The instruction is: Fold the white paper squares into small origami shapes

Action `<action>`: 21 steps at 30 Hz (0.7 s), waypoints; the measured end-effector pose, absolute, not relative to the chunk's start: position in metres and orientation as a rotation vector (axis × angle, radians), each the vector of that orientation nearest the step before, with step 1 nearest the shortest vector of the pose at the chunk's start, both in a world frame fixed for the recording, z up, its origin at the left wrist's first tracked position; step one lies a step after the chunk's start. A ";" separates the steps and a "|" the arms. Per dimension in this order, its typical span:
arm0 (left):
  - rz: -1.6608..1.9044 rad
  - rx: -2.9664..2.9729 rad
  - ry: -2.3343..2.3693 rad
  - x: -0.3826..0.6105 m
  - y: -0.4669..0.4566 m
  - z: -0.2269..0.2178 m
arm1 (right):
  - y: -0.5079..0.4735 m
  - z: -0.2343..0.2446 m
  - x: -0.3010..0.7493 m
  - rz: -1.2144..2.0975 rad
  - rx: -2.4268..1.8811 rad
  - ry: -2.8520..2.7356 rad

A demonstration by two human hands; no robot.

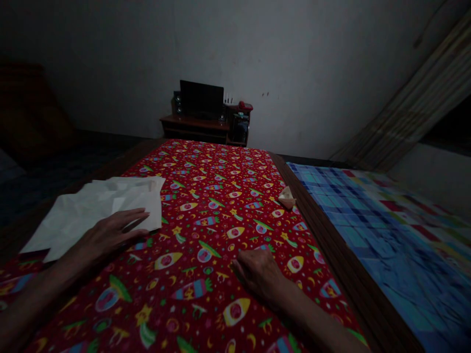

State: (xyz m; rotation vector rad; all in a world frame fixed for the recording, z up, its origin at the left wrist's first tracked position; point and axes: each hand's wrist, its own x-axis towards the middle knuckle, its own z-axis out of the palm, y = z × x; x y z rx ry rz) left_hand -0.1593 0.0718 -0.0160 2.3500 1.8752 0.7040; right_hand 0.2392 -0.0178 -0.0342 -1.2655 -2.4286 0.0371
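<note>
My left hand lies flat with its fingers stretched out, the fingertips resting on the near corner of a loose stack of white paper sheets at the left of the table. My right hand rests knuckles-up on the red patterned tablecloth with its fingers curled under; nothing shows inside them. A small folded paper piece sits apart near the table's right edge.
The table's wooden edge runs along the right. Beyond it lies a blue checked mat. A low cabinet with a dark screen stands against the far wall. A curtain hangs at the right. The room is dim.
</note>
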 end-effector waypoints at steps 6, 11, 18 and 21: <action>0.643 2.398 1.734 -0.154 0.062 -0.017 | -0.019 -0.030 0.240 0.084 -1.223 -2.414; 0.700 2.409 1.787 -0.144 0.055 -0.011 | -0.016 -0.031 0.242 0.105 -1.151 -2.426; 0.764 2.389 1.812 -0.141 0.056 -0.016 | -0.015 -0.035 0.243 0.082 -1.151 -2.412; 0.790 2.460 1.857 -0.134 0.055 -0.018 | -0.015 -0.035 0.243 0.101 -1.171 -2.412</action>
